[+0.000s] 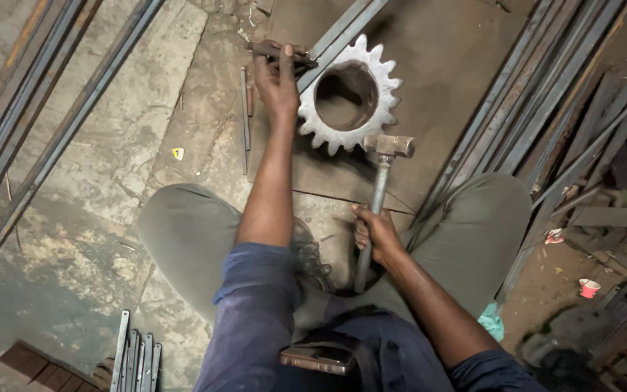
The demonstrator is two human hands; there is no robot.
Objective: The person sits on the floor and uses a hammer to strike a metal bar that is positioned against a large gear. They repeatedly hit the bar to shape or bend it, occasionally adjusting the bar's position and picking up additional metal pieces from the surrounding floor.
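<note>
The left hand (277, 80) is pinning a bar (279, 51) against the sprocket (348, 94) while the right hand (375, 232) is gripping a hammer (388, 145); a glancing blow could strike the fingers.

Rusty grey-brown gear (348, 94), grey-handled hammer (380, 185), olive trousers (183, 232), blue sleeves (255, 312)

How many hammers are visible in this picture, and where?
1. The hammer is held by the right hand on its handle, with its head beside the toothed gear wheel on the floor. Others may be hidden among the scrap.
</note>
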